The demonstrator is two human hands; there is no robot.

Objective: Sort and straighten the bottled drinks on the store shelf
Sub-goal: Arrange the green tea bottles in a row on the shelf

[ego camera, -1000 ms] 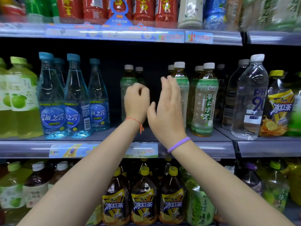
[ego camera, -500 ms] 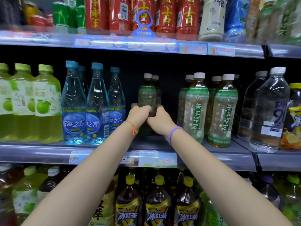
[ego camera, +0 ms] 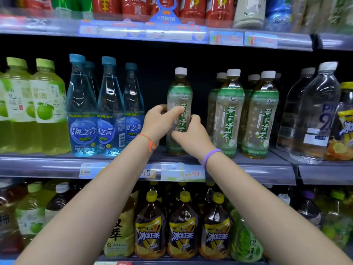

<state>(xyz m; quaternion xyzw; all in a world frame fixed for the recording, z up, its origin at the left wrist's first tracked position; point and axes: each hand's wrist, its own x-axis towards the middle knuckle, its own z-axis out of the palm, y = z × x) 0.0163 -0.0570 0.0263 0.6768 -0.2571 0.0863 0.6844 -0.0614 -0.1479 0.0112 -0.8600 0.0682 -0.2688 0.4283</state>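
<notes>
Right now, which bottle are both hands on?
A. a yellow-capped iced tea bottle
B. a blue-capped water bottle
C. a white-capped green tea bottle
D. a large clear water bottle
C: the left hand and right hand both wrap the green tea bottle with the white cap, which stands upright on the middle shelf, apart from its neighbours.

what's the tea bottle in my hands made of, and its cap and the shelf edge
Tea bottle: clear glossy plastic, likely; liquid shows through above a printed film label.
Cap: opaque white plastic, matte.
Shelf edge: smooth grey, soft sheen; painted metal or plastic, unclear.
</notes>
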